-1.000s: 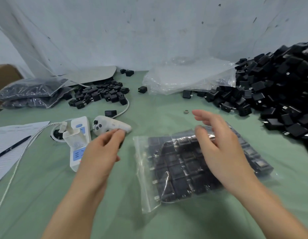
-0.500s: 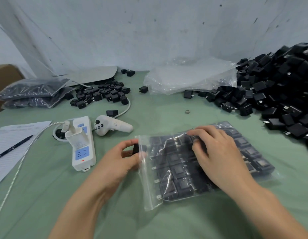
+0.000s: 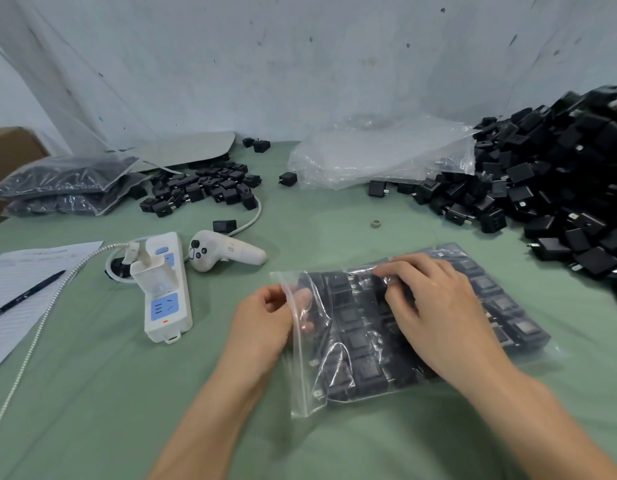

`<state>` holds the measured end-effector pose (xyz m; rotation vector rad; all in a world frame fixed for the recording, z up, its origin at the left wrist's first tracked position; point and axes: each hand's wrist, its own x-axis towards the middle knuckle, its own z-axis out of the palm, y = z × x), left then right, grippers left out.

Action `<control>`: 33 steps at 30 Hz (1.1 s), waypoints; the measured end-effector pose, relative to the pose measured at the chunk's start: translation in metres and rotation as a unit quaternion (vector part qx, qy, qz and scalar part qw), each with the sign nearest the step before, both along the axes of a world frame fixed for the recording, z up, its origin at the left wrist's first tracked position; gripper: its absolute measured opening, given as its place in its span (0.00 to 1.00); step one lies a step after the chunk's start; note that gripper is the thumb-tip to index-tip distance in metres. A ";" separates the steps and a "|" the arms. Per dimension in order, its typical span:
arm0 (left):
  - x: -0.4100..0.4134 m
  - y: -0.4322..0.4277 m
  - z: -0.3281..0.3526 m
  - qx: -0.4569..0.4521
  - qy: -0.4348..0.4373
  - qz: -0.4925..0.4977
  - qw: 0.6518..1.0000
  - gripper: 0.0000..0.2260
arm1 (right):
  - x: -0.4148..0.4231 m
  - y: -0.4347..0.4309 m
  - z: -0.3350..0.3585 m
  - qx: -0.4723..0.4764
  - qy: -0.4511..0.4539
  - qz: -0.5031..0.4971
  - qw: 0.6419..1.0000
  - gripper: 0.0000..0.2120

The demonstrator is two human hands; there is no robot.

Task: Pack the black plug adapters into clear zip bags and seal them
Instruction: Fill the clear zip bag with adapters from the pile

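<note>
- A second ago both hands were in the air. The left hand has since come from beside the white controller to the bag's mouth, and the right hand has dropped onto the bag.
- The clear zip bag lies flat on the green table, just in front of the person, with its mouth to the left.
- It is filled with black plug adapters packed side by side in rows in a single flat layer. Metal prongs show through the film near the mouth.
- The film is glossy and wrinkled, and the mouth strip stands up a little and is not pressed shut.
- The left hand pinches the mouth edge near its far corner, with the thumb visible through the plastic.
- The right hand lies on top of the bag with bent fingers, its tips on the film near the far edge. Whether they nip the film or only press it cannot be told.
- A big heap of loose adapters rises at the right, well apart from a smaller pile at the far left.
- Filled bags are stacked at the far left edge, and empty clear bags lie against the back wall.
- A white power strip sits left of the bag, and a sheet of paper with a pen on it lies further left.
</note>
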<state>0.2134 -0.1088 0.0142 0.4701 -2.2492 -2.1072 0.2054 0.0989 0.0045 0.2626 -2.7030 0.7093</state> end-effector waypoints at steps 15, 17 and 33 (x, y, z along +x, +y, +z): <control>-0.001 -0.002 0.012 0.090 -0.010 0.032 0.995 0.06 | 0.001 0.001 0.001 0.011 0.007 0.002 1.000 0.15; 0.000 0.003 0.011 0.068 -0.010 0.024 0.997 0.06 | 0.002 0.001 0.001 0.018 0.008 -0.001 1.000 0.14; -0.003 -0.004 0.015 0.135 -0.009 0.004 0.991 0.08 | 0.005 0.001 0.002 0.030 0.000 0.004 1.000 0.14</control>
